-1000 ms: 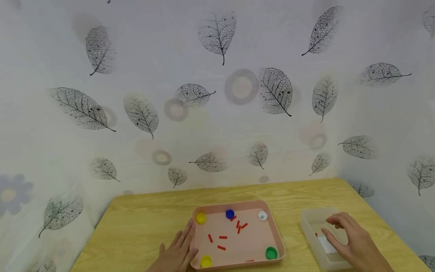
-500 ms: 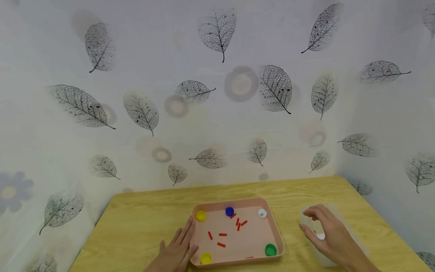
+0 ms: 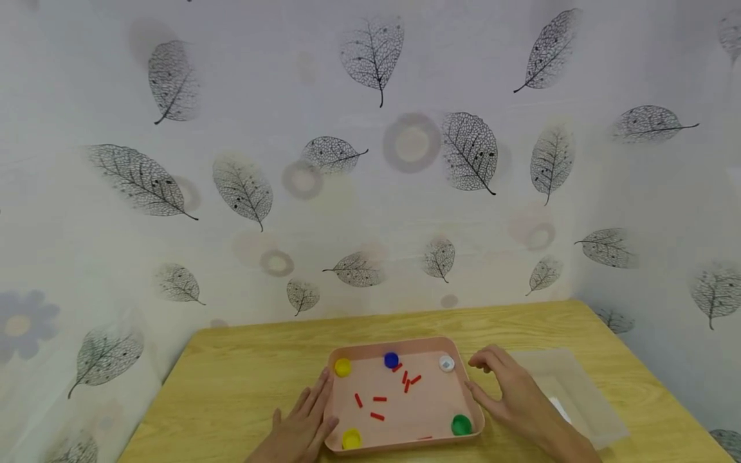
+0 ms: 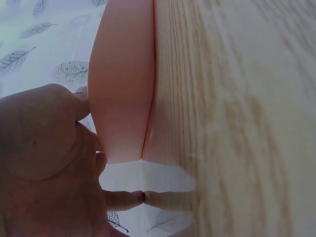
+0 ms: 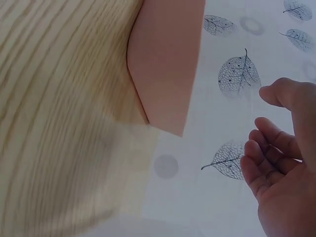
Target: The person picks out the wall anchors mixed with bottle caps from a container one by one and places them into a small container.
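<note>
Left hand (image 3: 298, 424) nearest: fingers straight, some slightly spread, lying against the left wall of a pink, shallow rectangular tray (image 3: 431, 405) with rounded corners. Left wrist view: the hand touches the tray's side.

Right hand (image 3: 518, 405): fingers loosely bent, thumb well apart from them, gap visible. It hovers near the tray's right rim; right wrist view shows it apart from the tray.

Tray is mid-worktop. Near-left corner: yellow round cap (image 3: 351, 440). Near-right corner: green round cap (image 3: 461, 425). Thin, short red sticks (image 3: 377, 417): one partly hidden at the near wall, three scattered left of centre, a cluster further back, one just beside the blue round cap (image 3: 391, 360).

Translucent white rectangular bin (image 3: 604, 411) right of the tray, a flat white piece (image 3: 559, 410) inside, part hidden by the right forearm.

Tray's far side: second yellow round cap (image 3: 343, 367) left, blue one near middle, white round cap (image 3: 446, 363) right.

Pale wood-grain worktop (image 3: 243, 366) under everything. Behind: pale wall (image 3: 324, 218) printed with dark skeleton leaves.
</note>
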A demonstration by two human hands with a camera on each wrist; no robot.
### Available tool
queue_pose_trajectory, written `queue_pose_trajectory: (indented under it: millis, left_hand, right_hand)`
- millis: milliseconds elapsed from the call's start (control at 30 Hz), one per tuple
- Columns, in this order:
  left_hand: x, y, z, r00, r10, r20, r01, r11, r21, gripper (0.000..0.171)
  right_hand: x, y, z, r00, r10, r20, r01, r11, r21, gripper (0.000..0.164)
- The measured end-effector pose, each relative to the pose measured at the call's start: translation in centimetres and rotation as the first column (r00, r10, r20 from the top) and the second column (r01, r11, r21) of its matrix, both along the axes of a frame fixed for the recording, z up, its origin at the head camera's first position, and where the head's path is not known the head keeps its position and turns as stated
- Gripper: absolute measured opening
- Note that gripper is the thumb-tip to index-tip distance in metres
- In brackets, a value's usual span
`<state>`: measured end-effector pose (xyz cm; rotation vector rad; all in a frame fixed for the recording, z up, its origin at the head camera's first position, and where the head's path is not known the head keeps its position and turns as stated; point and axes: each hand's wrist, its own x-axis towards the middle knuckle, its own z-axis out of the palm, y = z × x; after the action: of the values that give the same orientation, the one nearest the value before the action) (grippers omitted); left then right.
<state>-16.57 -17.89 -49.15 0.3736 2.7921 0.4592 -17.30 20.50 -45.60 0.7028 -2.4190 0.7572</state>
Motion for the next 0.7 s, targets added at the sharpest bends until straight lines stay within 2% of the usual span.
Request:
queue_pose_trajectory:
  millis: [167, 367, 433, 533, 633, 700]
  left_hand:
    - [-0.4, -0.1, -0.1, 1.0, 0.003, 0.008, -0.003, 1.0, 0.002, 0.074]
    - [-0.7, -0.3, -0.1, 1.0, -0.002, 0.003, 0.002, 1.0, 0.009, 0.075]
    - [-0.8, -0.4, -0.1, 1.0, -0.006, 0.0, 0.006, 1.0, 0.01, 0.075]
    - [-1.0, -0.6, -0.1, 1.0, -0.013, 0.003, 0.013, 1.0, 0.016, 0.075]
    - [-1.2, -0.6, -0.2, 1.0, -0.022, 0.007, 0.021, 0.999, 0.027, 0.075]
    - [-1.3, -0.6, -0.3, 1.0, -0.024, 0.004, 0.024, 0.999, 0.028, 0.075]
  right_hand:
    - [-1.3, -1.2, -0.9, 0.998, 0.062, 0.034, -0.06, 0.997, -0.04, 0.025]
    - [-3.0, -2.4, -2.1, 0.988, 0.148, 0.044, -0.143, 0.985, -0.095, 0.029]
    - [-3.5, -2.9, -2.5, 0.983, 0.167, 0.07, -0.16, 0.982, -0.096, 0.03]
    - [-4.1, -3.6, -2.7, 0.972, 0.168, 0.167, -0.154, 0.983, -0.095, 0.032]
    - [-4.5, -4.1, -2.8, 0.95, 0.149, 0.273, -0.131, 0.988, -0.082, 0.028]
    - [-4.8, -4.3, -2.9, 0.94, 0.134, 0.314, -0.12, 0.991, -0.062, 0.024]
